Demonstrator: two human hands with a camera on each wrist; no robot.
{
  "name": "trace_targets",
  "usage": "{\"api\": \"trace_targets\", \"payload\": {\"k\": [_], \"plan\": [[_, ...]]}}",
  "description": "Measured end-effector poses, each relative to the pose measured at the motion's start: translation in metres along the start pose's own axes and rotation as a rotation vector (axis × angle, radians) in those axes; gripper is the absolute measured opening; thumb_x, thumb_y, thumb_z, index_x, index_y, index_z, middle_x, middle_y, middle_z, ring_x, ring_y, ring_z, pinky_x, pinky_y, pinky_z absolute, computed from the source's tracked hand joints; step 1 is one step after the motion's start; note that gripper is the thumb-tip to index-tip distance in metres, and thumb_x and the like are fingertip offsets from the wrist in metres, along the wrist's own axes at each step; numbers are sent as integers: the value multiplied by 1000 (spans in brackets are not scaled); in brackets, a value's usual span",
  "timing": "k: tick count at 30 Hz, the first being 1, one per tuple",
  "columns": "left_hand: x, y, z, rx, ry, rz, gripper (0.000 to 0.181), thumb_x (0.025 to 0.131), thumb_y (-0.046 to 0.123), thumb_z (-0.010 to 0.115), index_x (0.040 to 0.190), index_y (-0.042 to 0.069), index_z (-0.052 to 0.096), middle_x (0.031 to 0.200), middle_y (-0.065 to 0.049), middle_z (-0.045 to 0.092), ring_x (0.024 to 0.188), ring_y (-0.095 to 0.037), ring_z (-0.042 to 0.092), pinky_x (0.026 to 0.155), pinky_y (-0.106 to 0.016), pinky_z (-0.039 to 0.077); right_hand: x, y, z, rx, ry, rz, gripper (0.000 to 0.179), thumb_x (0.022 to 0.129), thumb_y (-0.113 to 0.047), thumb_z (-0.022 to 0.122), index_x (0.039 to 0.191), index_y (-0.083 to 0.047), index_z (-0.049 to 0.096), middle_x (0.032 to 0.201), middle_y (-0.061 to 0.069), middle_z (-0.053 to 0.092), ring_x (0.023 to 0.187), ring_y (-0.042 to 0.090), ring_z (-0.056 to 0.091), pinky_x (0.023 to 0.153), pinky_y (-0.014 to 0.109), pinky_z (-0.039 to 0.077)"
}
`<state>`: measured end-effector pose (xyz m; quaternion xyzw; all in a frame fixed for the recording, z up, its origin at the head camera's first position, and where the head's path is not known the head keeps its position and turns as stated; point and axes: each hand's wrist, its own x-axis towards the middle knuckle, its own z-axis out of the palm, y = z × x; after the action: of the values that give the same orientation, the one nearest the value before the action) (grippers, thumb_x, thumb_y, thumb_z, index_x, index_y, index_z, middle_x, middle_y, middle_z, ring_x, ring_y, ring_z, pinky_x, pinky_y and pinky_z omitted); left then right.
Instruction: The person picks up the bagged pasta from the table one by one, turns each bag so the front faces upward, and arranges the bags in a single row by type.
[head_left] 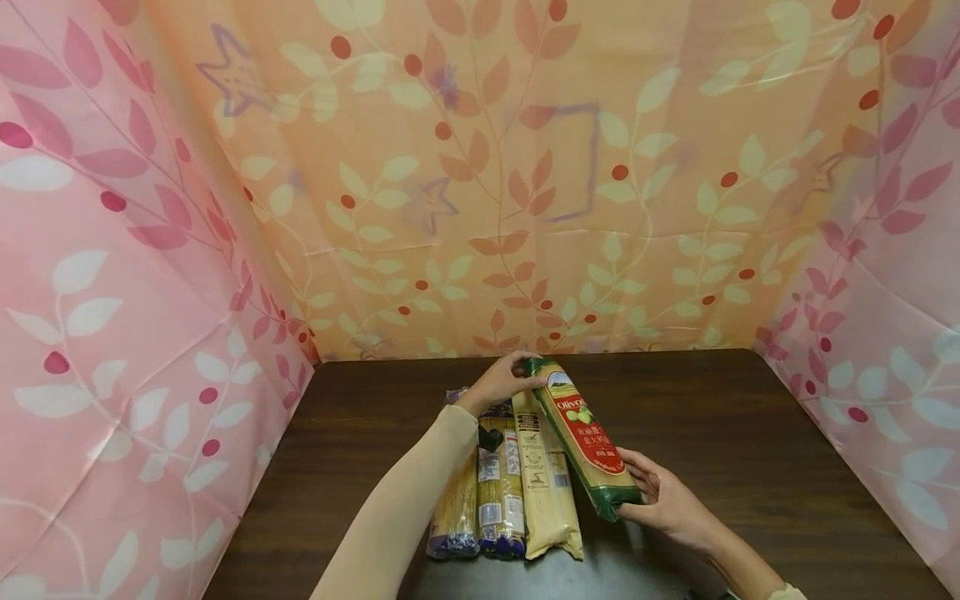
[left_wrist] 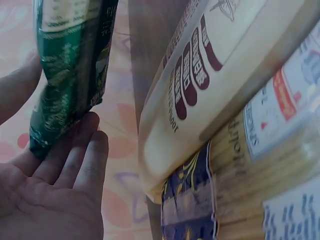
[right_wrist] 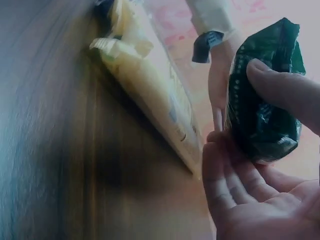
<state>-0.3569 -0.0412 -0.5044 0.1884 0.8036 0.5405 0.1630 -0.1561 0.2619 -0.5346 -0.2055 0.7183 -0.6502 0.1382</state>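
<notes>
I see both hands hold green pasta pack (head_left: 585, 437): left hand (head_left: 498, 382) grips far end, right hand (head_left: 667, 500) pinches near end. 3 packs (head_left: 504, 483) lie below, between hands, on table (head_left: 750, 433).

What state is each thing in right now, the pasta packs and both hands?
Green pasta pack: sealed, lifted and tilted, held at both ends.
Cream pasta pack: sealed, lying flat on the table.
Two blue-ended pasta packs: lying side by side.
Left hand: gripping the far end.
Right hand: gripping the near end.
</notes>
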Motion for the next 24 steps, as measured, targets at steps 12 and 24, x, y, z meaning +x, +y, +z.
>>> {"api": "trace_targets", "payload": {"k": [12,24], "plan": [[7,-5,9,-54,-48,11,52,103,36,77,150,20,62,152,-11,57,128,-26,66,105,-49,56,-8,-7,5,-132,41,-50,90,95,-5,83,163,12,26,156,48,33,128,-16,49,95,21,57],[11,-3,19,-81,-29,4,55,100,34,80,151,19,63,129,-9,71,100,-21,73,98,-54,58,-14,0,2,-199,39,-116,92,93,-3,84,162,13,26,151,51,33,129,-15,49,91,22,59]]}}
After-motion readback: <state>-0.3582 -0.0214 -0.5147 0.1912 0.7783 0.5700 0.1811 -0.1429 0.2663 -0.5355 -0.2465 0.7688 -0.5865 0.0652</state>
